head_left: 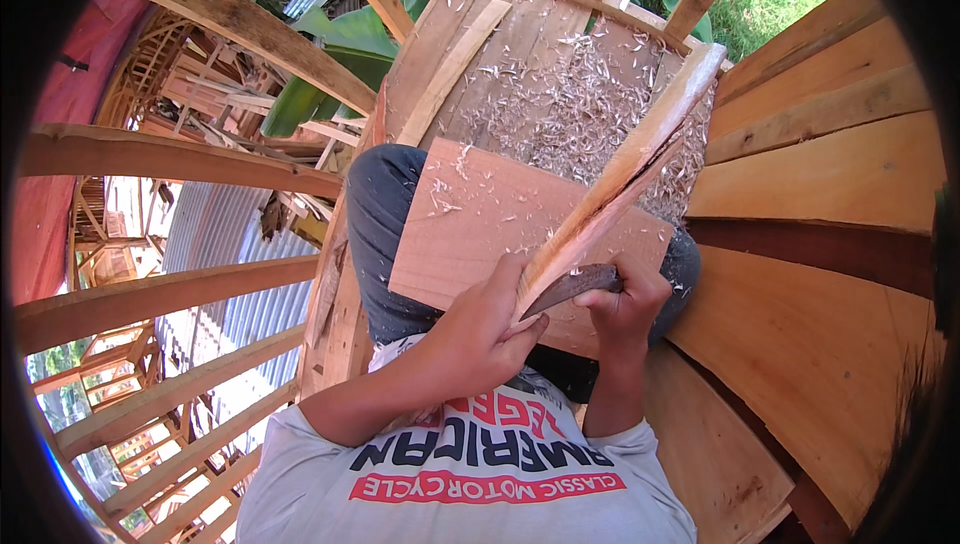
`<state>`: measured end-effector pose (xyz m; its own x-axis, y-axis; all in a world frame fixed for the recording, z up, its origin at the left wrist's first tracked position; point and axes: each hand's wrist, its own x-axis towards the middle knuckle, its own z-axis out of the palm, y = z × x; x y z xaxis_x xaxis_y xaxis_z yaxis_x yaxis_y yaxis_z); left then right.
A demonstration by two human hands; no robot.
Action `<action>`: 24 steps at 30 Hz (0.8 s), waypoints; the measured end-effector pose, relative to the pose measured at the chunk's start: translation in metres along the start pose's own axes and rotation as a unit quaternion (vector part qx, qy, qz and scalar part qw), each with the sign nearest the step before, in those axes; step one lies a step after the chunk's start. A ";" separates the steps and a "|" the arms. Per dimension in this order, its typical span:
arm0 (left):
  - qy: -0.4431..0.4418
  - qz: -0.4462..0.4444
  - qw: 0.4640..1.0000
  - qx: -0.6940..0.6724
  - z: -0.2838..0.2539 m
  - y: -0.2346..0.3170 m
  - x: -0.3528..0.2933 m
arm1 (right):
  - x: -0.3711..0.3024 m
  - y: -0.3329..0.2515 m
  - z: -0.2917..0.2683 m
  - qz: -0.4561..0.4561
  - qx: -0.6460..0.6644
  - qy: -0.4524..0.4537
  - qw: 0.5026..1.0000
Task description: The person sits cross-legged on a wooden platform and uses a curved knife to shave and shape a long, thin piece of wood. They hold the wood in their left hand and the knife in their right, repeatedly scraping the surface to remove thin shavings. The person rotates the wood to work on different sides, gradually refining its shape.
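Observation:
A long, split-edged strip of pale wood (625, 169) slants up and to the right from my lap toward the far railing. My left hand (492, 312) is closed around its near end. My right hand (630, 302) grips a dark, flat, blade-like tool (568, 287), whose other end meets the wood strip beside my left hand. Its handle is hidden in my fingers, so its exact kind cannot be told. Under both hands a flat reddish board (470, 229) rests across my thighs, with a few curled shavings on it.
Wood shavings (560, 109) cover much of the plank floor beyond my knees. A loose batten (455, 69) lies there on the left. Slatted railings (180, 159) rise on the left and far side. Wide wooden boards (810, 179) form the right side, close to my right arm.

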<state>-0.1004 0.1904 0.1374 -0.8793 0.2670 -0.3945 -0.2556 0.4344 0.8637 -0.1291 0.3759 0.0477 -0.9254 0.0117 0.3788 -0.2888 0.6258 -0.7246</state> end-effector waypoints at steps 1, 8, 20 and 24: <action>0.000 0.003 1.000 0.001 0.001 -0.002 0.000 | 0.001 0.001 0.000 0.001 -0.005 0.003 1.000; 0.004 0.024 0.999 -0.036 0.001 -0.007 0.003 | 0.000 0.003 0.003 0.028 -0.003 0.012 1.000; -0.012 -0.083 0.988 -0.128 -0.004 -0.014 0.001 | 0.034 0.020 -0.041 0.184 0.128 0.136 0.965; 0.006 -0.074 0.988 -0.138 -0.022 -0.005 0.003 | 0.009 -0.004 0.001 0.135 0.180 -0.042 0.974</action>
<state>-0.1108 0.1704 0.1389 -0.8286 0.2068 -0.5203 -0.4801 0.2156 0.8503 -0.1362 0.3732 0.0532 -0.9918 0.0650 0.1103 -0.0865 0.2948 -0.9516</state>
